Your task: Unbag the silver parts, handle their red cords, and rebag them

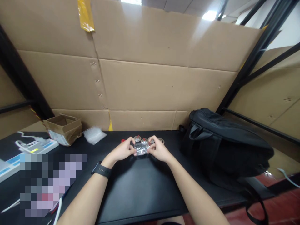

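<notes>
A small clear plastic bag point(141, 149) is stretched between my two hands, just above the black table. My left hand point(123, 150), with a dark watch on its wrist, pinches the bag's left edge between thumb and fingers. The right edge is gripped the same way by my right hand point(160, 150). Shiny reflections hide whether anything lies inside the bag. Right behind it sit several round metal discs point(137, 138) with red cords, looking like small finger cymbals. My right fingers partly cover some of them. A bit of red cord point(123, 140) shows beside my left hand.
A black backpack point(225, 147) fills the table's right side. At the left are an open cardboard box point(63, 126), folded clear plastic bags point(94, 135), a white power strip point(44, 146) and a blurred-out item point(53, 184). A cardboard wall point(145, 84) stands behind.
</notes>
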`<state>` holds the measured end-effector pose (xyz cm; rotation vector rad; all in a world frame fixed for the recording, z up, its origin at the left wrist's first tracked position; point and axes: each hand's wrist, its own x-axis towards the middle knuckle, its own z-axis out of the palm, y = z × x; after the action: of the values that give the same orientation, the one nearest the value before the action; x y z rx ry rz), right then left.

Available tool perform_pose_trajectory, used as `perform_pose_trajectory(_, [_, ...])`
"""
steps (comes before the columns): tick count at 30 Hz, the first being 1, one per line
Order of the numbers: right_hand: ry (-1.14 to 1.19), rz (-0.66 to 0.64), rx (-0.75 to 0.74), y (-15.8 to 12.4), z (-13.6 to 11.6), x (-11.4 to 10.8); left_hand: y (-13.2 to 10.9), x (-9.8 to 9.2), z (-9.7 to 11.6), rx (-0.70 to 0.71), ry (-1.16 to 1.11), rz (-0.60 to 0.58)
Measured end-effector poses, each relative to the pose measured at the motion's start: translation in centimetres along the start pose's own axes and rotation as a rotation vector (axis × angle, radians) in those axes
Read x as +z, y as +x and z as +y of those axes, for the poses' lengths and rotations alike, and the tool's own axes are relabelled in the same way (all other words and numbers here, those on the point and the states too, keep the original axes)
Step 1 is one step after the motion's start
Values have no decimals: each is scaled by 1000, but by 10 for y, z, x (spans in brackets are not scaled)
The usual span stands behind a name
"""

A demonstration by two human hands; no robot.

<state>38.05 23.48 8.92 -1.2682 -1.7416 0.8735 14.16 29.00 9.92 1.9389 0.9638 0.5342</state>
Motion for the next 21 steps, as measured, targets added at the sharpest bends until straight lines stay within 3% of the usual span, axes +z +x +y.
perform_pose_trajectory(5, [-355,-72,-130,-4,-10,7,-4,7,8,48,283,8])
perform_pose_trajectory(10, [-535,-111,-163,-9,-17,9,-10,10,16,88,627,71])
perform_pose_trajectory(15, [-628,-136,-222,-10,-20,10,-15,17,23,159,727,92])
perform_pose_trajectory(21, [-635,-48,-203,-5,-20,10,-10,21,21,200,757,147])
